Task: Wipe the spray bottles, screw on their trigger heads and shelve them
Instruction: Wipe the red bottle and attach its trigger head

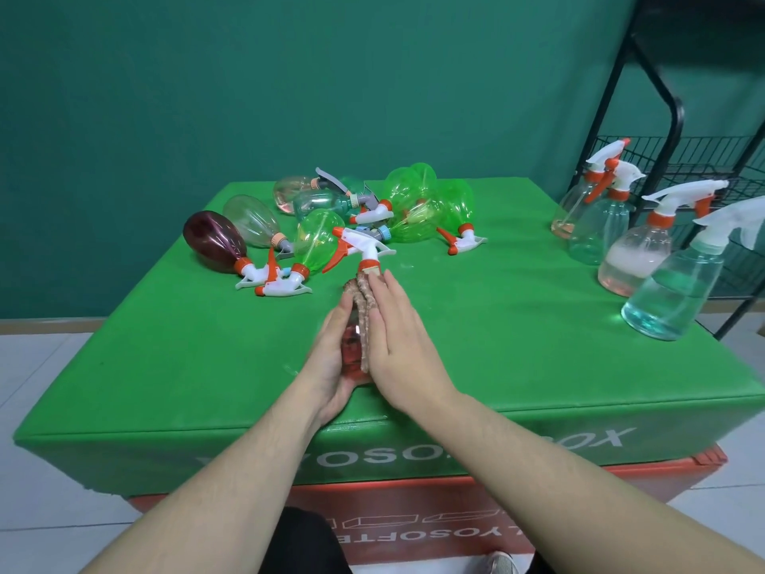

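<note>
Near the green counter's [455, 325] front edge, the left hand [331, 358] is cradling a clear pink-tinted plastic spray bottle [352, 345] while the flat-fingered right hand [403, 345] is pressing a brown cloth [364, 308] along it, risking a slip.

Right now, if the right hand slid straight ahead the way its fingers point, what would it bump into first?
Probably the white trigger head of the bottle it is wiping. The right hand lies flat on the brown cloth, fingers pointing toward that head. Depth is hard to judge.
</note>
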`<state>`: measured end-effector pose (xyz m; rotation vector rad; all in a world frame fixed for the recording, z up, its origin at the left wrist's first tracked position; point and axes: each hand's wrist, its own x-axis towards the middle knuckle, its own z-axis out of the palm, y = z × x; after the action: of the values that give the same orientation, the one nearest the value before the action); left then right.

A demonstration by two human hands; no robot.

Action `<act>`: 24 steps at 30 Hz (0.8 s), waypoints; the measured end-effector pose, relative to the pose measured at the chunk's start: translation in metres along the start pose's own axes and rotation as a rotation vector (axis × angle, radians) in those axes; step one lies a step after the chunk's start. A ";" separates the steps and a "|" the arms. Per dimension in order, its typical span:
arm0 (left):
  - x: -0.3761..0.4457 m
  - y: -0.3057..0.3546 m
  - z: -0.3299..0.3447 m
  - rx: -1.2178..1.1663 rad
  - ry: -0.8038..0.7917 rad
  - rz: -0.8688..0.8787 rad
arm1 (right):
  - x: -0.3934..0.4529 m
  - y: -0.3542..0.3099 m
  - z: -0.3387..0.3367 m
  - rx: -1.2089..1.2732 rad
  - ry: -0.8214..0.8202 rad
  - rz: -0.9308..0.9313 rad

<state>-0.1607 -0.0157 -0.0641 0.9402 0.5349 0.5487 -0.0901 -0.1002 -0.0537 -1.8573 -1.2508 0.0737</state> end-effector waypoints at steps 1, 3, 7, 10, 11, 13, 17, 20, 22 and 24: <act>0.001 0.000 0.000 -0.022 -0.004 0.008 | -0.005 0.000 0.001 -0.029 -0.002 -0.030; 0.002 -0.002 -0.002 -0.057 -0.011 0.013 | -0.015 0.002 0.005 -0.069 -0.010 -0.076; -0.001 0.000 -0.002 -0.128 -0.022 -0.031 | -0.030 0.006 0.009 -0.092 -0.055 -0.097; -0.003 0.000 0.000 -0.153 0.002 -0.024 | -0.039 0.013 0.009 -0.103 -0.070 -0.120; -0.003 0.000 -0.001 -0.154 0.025 -0.017 | -0.042 0.015 0.009 -0.101 -0.068 -0.128; -0.002 0.000 -0.003 -0.155 0.053 -0.010 | -0.044 0.018 0.008 -0.084 -0.055 -0.130; -0.002 0.002 -0.003 -0.142 0.029 -0.042 | -0.044 0.019 0.002 -0.057 -0.040 -0.123; -0.001 0.002 -0.003 -0.099 -0.017 -0.060 | -0.042 0.016 0.001 -0.072 -0.037 -0.133; -0.002 0.002 -0.001 -0.066 -0.040 -0.053 | -0.037 0.015 -0.001 -0.071 -0.018 -0.137; -0.003 0.002 0.000 -0.019 -0.058 -0.039 | -0.029 0.012 -0.003 -0.065 0.000 -0.118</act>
<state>-0.1627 -0.0166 -0.0617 0.9228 0.4942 0.4891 -0.0945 -0.1258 -0.0716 -1.8348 -1.3741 -0.0315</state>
